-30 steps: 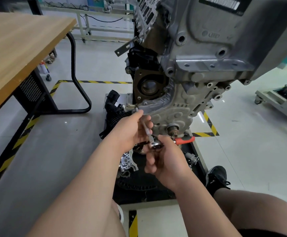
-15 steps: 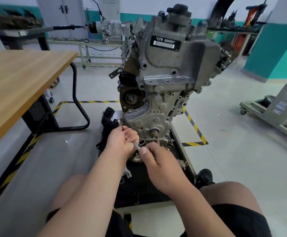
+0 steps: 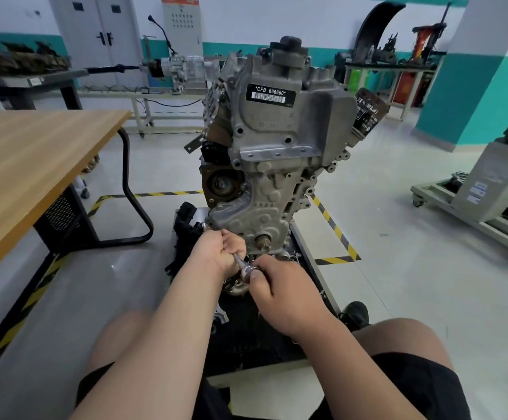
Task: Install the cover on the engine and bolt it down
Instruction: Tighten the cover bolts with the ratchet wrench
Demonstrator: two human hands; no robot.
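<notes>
Head view: engine [image 3: 277, 131] with cover [image 3: 255, 216] seated

The cover is borne on the engine's lower front. Left hand [image 3: 216, 253] and right hand [image 3: 280, 286] are both curled round the ratchet [image 3: 244, 266] near the cover's lower edge.

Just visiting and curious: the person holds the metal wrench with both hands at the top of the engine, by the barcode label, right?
Not quite. The left hand and right hand do hold the wrench, but at the bottom of the engine, well below the barcode label, as the head view shows.
</notes>
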